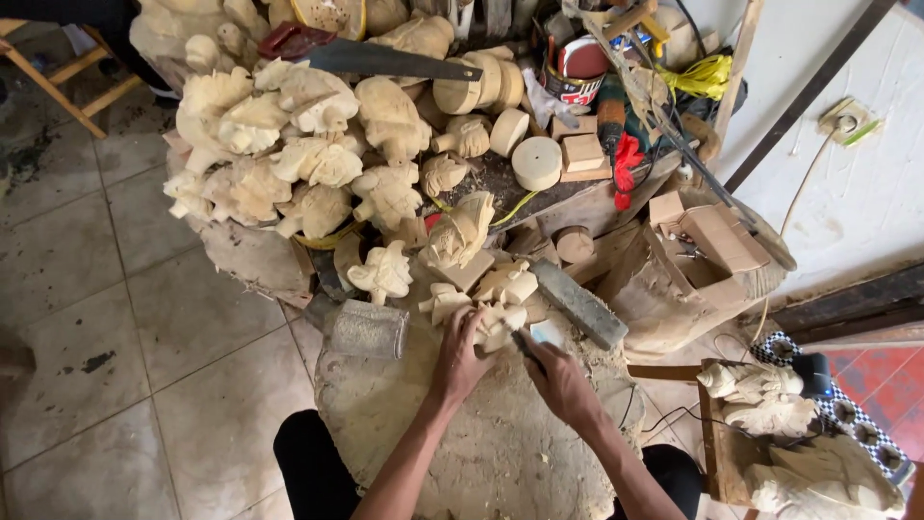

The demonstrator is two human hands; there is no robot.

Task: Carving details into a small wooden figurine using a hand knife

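Note:
My left hand (460,354) grips a pale wooden carving (501,324) and presses it down on a round wooden stump block (481,443) between my knees. My right hand (555,374) is closed around a small carving tool (528,348), whose dark tip touches the carving's right side. Beside the carving lie more small pale carved pieces (508,283) and a long grey sharpening stone (578,303). A clear glass jar (367,330) lies on its side at the stump's left edge.
A big heap of unfinished pale carvings (289,144) fills the upper left, with a handsaw (375,58) across it. Round wooden discs (536,162), a tin can (576,75) and a cardboard box (707,241) stand behind. More carvings (770,400) lie at right. Tiled floor (115,318) spreads left.

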